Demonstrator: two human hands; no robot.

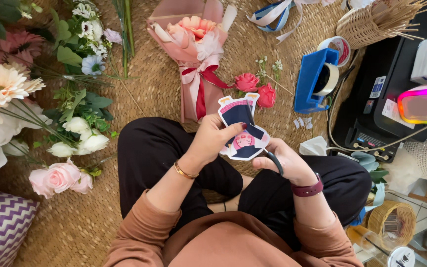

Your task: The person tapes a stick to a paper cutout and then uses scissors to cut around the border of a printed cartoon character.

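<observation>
Head view: my left hand (212,138) pinches the top edge of a paper cutout (243,129), held above my lap over the woven mat (149,89). My right hand (288,160) is closed on dark-handled scissors (273,160) just under the cutout. A pink bouquet (196,44) lies ahead, a blue tape dispenser (312,81) to its right.
</observation>
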